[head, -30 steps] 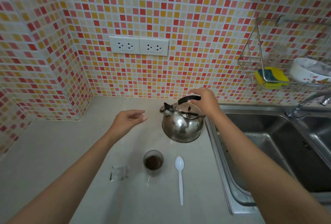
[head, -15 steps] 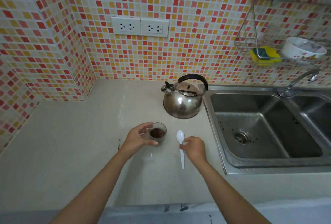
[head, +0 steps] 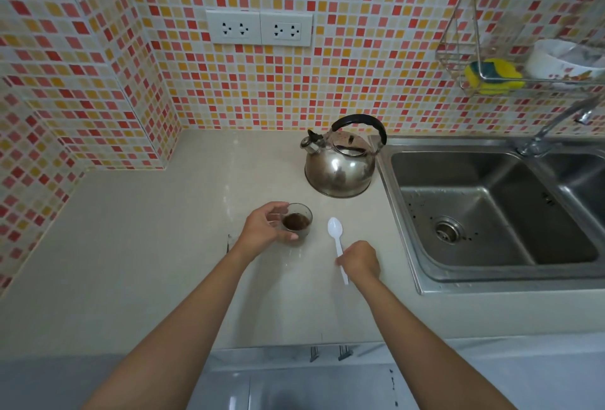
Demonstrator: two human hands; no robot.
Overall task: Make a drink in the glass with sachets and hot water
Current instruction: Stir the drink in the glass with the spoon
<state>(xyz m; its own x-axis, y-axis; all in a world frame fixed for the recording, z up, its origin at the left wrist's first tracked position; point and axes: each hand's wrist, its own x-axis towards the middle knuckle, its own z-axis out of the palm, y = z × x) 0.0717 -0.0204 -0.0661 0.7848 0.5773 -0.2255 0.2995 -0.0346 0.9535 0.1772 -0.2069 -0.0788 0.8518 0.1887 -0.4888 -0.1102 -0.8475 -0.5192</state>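
A small clear glass [head: 299,222] with dark brown liquid or powder in it stands on the beige counter [head: 131,246]. My left hand [head: 266,225] curls around its left side, fingers touching the rim and base. A white plastic spoon [head: 336,236] lies right of the glass, bowl pointing away from me. My right hand [head: 360,260] rests over the spoon's handle with fingers closed on it. A steel kettle [head: 340,164] with a black handle stands behind, near the sink edge. An empty sachet [head: 228,242] is mostly hidden behind my left wrist.
A steel double sink [head: 491,206] with a tap [head: 553,124] fills the right side. A wire rack [head: 510,59] on the tiled wall holds a yellow sponge and a white bowl. Two wall sockets [head: 258,28] sit above the counter.
My right hand left the kettle handle and came down onto the spoon. My left hand dropped to the glass and closed around it. The camera tilted down and pulled back.
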